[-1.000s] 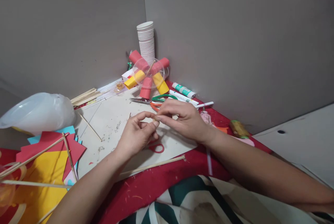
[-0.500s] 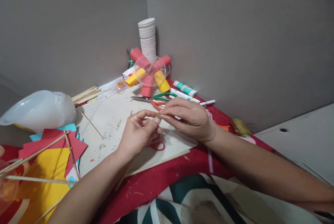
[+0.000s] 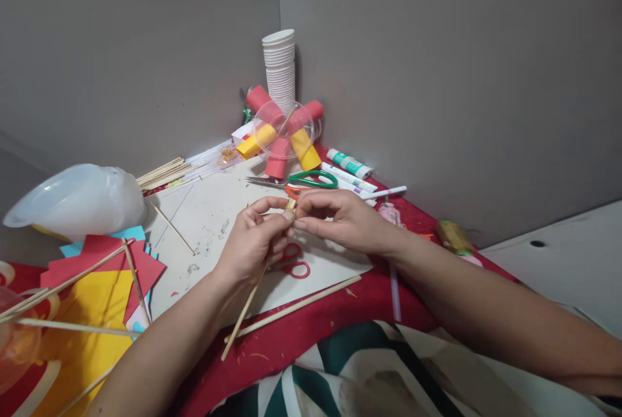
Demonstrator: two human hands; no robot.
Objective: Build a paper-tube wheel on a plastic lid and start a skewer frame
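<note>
My left hand (image 3: 260, 232) is closed round a thin wooden stick (image 3: 241, 320), whose lower end slants down past the wrist toward the table's front. Above the thumb, at the tip between my hands, a small yellowish wrap (image 3: 290, 206) shows, which looks like a rubber band. My right hand (image 3: 335, 216) pinches at this wrap with thumb and bent fingers; the exact grip is partly hidden. Beneath my hands, red-handled scissors (image 3: 297, 269) lie on the white board (image 3: 214, 210). Just beyond are green-handled scissors (image 3: 313, 179) and an orange handle, partly covered by my right hand.
Paper cups (image 3: 280, 67) are stacked in the corner behind a pinwheel of red and yellow paper tubes (image 3: 278, 158). Left are a glue-filled plastic bag (image 3: 82, 200), coloured paper (image 3: 92, 300) and a stick frame (image 3: 72, 278). Markers (image 3: 347, 177) and a tube (image 3: 350, 163) lie right.
Both hands have tilted the held stick, so its lower end now shows below my left hand. My right fingers have curled more, and the yellowish wrap stands out more. The view has shifted slightly.
</note>
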